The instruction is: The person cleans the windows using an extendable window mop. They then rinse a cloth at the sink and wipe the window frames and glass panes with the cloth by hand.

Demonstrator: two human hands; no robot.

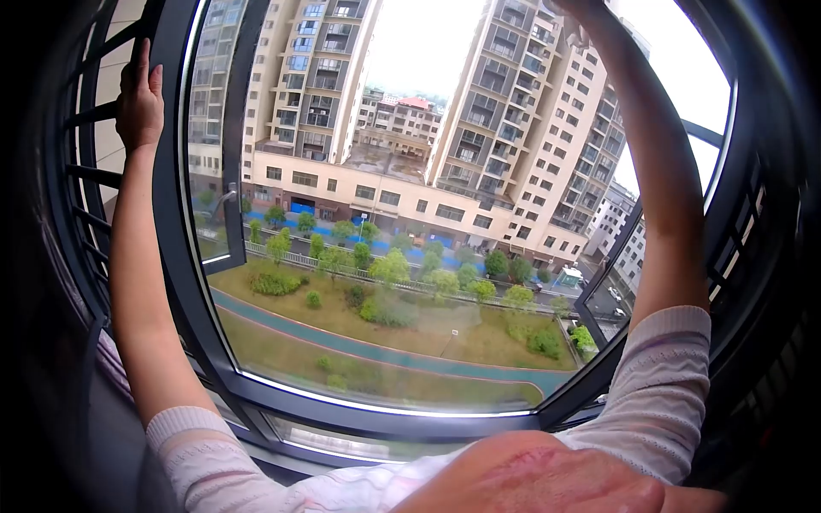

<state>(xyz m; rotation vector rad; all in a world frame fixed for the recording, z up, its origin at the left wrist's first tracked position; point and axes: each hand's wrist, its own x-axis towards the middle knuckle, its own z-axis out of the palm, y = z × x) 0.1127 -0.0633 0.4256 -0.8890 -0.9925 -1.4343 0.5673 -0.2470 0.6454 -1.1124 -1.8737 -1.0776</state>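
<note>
My left hand (141, 107) is raised at the upper left against the dark window frame (175, 171). Its index finger and thumb point upward and stand apart; the other fingers are partly hidden. At the top edge, my right hand (575, 7) is partly cut off, its fingers bent around something small and pale (579, 32) against the glass. What that is cannot be made out. Between my arms is the large glass pane (410, 342), with faint hazy marks on it.
Dark bars (94, 111) run along the left side, and more bars stand at the right. A window sash with a handle (227, 197) shows at left. Outside are tall buildings (316, 77), trees and a green path. Blurred skin (530, 479) fills the lower foreground.
</note>
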